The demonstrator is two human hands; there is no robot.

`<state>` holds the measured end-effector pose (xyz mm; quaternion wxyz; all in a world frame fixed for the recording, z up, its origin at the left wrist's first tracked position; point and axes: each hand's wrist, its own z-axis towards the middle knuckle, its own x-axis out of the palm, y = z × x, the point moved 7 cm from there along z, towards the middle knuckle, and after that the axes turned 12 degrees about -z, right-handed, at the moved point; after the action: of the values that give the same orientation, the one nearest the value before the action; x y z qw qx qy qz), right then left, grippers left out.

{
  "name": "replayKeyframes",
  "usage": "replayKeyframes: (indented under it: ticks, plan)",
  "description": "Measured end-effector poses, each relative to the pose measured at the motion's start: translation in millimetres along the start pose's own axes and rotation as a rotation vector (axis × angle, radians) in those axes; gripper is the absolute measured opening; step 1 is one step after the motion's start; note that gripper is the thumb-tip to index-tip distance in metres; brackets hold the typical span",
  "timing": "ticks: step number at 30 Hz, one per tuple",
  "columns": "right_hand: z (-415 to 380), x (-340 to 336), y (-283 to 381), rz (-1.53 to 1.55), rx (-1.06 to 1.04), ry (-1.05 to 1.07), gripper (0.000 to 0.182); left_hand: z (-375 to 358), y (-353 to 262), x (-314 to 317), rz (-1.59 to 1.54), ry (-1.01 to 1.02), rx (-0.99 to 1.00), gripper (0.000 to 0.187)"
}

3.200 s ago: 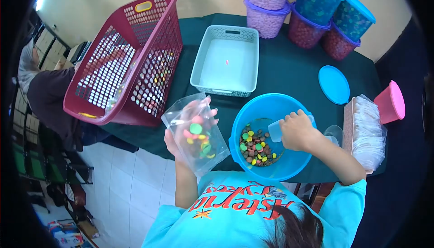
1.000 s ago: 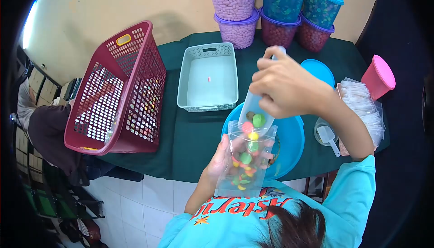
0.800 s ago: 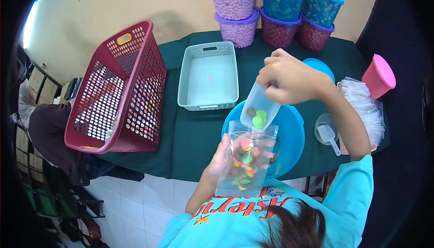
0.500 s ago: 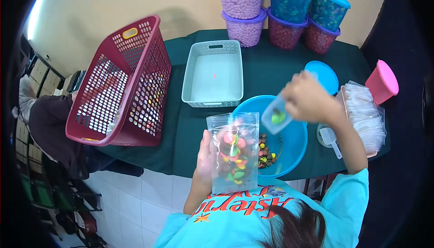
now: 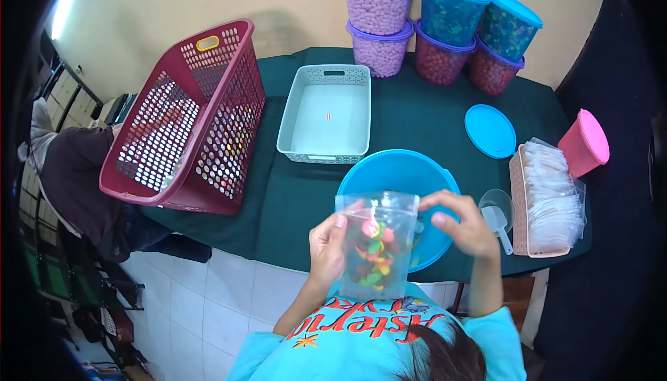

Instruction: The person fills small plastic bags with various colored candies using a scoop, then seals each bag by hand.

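My left hand (image 5: 329, 249) is closed on the left edge of a clear zip pouch (image 5: 375, 252), which stands upright before my chest. Inside the pouch are colourful candies, pink, green, yellow and brown. My right hand (image 5: 464, 222) is at the pouch's top right corner, index finger stretched toward it and thumb apart. Whether that fingertip touches the plastic is hard to tell. Behind the pouch sits a blue tub (image 5: 396, 162), its contents mostly hidden by the pouch and my right hand.
A pale green basket (image 5: 287, 131) and a maroon laundry basket (image 5: 240, 103) stand left. Right are a blue lid (image 5: 490, 131), white scoop (image 5: 497, 222), pouch-filled box (image 5: 520, 204) and pink container (image 5: 585, 143). Stacked candy tubs (image 5: 379, 5) line the back. A person (image 5: 76, 179) is far left.
My right hand has let go of the clear scoop with green candies and moved down to the pouch's top. The pouch has shifted slightly right and down in view.
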<state>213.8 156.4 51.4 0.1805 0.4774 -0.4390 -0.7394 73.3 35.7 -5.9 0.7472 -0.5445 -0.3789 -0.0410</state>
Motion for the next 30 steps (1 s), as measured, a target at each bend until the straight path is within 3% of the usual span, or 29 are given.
replayKeyframes:
  ticks: [2,5,8,12,14,17,24,28,30]
  plan:
    - [-16,6,7,0.001,-0.054,-0.136,0.023,-6,4,9,0.062,0.006,-0.004,0.04]
    - [-34,13,0,0.272,0.021,-0.305,0.013,-17,3,33,0.166,0.003,-0.016,0.033]
    - [-49,8,-10,0.249,0.043,-0.403,0.009,-20,8,41,0.215,0.095,0.085,0.028]
    - [-64,-1,-15,0.241,0.014,-0.495,0.004,-26,17,55,0.199,0.071,0.117,0.021]
    - [-70,-6,-17,0.176,-0.018,-0.505,0.001,-30,26,50,0.372,0.029,0.138,0.016]
    - [-76,-9,-22,0.128,-0.051,-0.485,0.003,-35,30,64,0.219,0.037,0.255,0.012]
    - [-71,2,-17,0.258,-0.072,-0.289,0.003,-56,29,66,0.181,-0.057,0.325,0.01]
    - [-72,10,-7,0.214,-0.194,-0.314,0.005,-67,30,62,0.247,-0.106,0.314,0.011]
    - [-73,15,-3,0.215,-0.188,-0.329,0.004,-71,27,62,0.122,-0.081,0.264,0.011]
